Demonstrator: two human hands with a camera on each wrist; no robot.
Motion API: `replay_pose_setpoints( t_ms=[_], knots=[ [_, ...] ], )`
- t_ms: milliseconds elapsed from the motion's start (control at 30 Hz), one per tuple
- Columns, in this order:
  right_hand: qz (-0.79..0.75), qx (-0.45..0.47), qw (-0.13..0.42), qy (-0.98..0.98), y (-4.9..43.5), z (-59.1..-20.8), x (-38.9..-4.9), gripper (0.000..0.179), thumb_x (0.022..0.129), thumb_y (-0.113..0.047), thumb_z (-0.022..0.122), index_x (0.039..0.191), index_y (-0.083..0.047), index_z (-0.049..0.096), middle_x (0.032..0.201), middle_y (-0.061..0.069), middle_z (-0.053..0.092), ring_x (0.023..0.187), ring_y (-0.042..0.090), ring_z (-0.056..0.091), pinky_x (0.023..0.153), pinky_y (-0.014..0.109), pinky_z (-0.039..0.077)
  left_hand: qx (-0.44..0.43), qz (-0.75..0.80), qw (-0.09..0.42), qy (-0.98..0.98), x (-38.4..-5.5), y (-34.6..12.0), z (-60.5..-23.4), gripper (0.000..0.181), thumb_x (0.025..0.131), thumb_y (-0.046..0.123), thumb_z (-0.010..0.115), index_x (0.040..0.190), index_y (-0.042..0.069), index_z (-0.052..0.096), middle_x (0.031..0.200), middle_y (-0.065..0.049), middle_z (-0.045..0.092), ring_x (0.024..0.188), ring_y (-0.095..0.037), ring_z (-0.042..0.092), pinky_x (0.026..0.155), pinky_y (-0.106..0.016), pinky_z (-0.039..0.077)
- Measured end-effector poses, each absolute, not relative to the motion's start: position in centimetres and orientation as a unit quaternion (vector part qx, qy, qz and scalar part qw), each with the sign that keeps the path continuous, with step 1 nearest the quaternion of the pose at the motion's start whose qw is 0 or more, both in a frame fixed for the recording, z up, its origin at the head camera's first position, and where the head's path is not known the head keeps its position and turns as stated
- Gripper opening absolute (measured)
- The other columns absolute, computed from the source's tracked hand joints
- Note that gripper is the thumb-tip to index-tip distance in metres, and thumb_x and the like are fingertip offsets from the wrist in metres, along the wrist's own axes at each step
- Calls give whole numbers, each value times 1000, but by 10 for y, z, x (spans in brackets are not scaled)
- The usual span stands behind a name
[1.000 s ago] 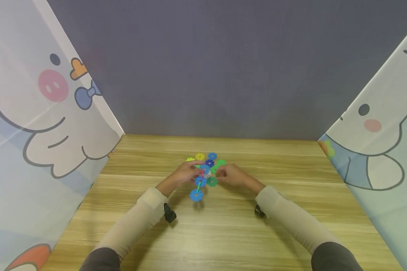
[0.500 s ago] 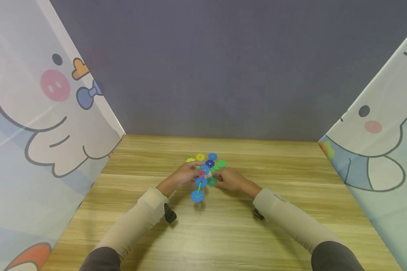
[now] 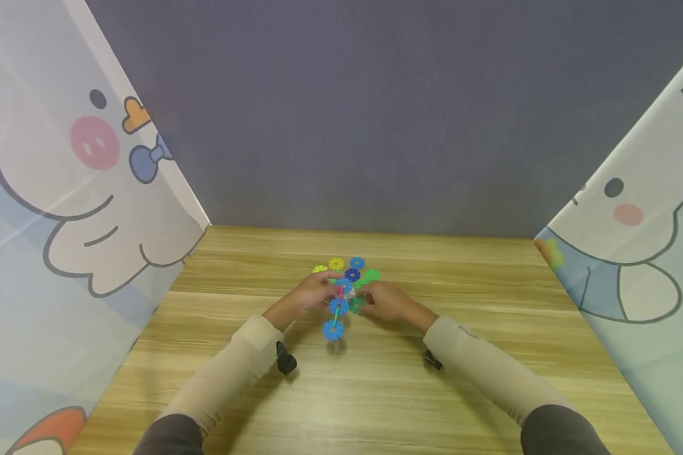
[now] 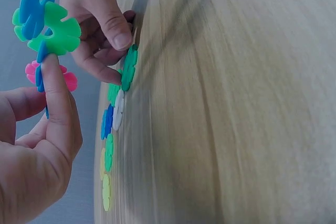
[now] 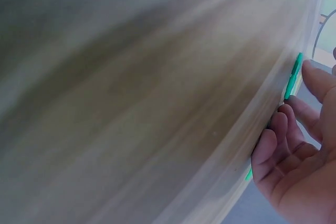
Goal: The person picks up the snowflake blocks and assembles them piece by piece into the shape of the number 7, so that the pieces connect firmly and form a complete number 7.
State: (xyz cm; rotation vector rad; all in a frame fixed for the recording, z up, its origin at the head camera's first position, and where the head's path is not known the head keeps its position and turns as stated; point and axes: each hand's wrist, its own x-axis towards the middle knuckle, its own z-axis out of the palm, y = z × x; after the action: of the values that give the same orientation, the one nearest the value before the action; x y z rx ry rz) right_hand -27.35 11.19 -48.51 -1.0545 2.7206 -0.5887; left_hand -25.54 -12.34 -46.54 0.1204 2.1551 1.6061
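My left hand (image 3: 312,292) pinches the top of a chain of notched plastic discs, held up above the table. Blue discs (image 3: 333,330) in the chain are slotted together with a pink disc (image 4: 68,80) and a green disc (image 4: 60,35) set crosswise. My right hand (image 3: 391,302) is low over the tabletop, thumb and index finger at opposite edges of a dark green disc (image 4: 129,67), pinching it. The other fingers of that hand are curled in, as the right wrist view shows. Part of the dark green disc (image 5: 294,75) is hidden by the fingers.
Beyond the hands lie several loose discs: yellow (image 3: 336,263), light blue (image 3: 356,263), dark blue (image 3: 352,275), light green (image 3: 372,274) and white (image 4: 119,109). The wooden table (image 3: 364,392) ends at a grey back panel (image 3: 370,126). Printed cartoon panels stand at both sides.
My right hand has moved slightly left, its thumb and index finger coming to the dark green disc. The chain's lower end has swung a little right, with my left hand nearly still.
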Motion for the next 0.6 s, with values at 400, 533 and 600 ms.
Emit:
replay_pose_setpoints(
  t_ms=[400,533,600],
  knots=[
    [-225,-316,99,916,114,-488,-276,38,88,-24,81,119,-7,68,90,-3,64,81,10,56,73,28,53,39,587,231,775,-255,-121,-465,45,102,15,61,145,13,52,121,-13,66,100,-23,67,79,-34,62],
    [-244,-301,110,915,116,-488,-276,34,88,-23,81,112,-7,63,94,-2,66,84,11,61,78,28,57,37,588,233,774,-255,-121,-464,45,102,16,60,146,13,52,126,-16,64,104,-25,67,80,-34,62],
    [-257,-304,111,911,117,-488,-277,30,89,-20,80,109,-8,61,93,0,67,83,11,62,76,27,57,35,588,231,775,-256,-120,-465,46,102,16,61,146,13,52,127,-16,64,104,-26,67,79,-34,63]
  ],
)
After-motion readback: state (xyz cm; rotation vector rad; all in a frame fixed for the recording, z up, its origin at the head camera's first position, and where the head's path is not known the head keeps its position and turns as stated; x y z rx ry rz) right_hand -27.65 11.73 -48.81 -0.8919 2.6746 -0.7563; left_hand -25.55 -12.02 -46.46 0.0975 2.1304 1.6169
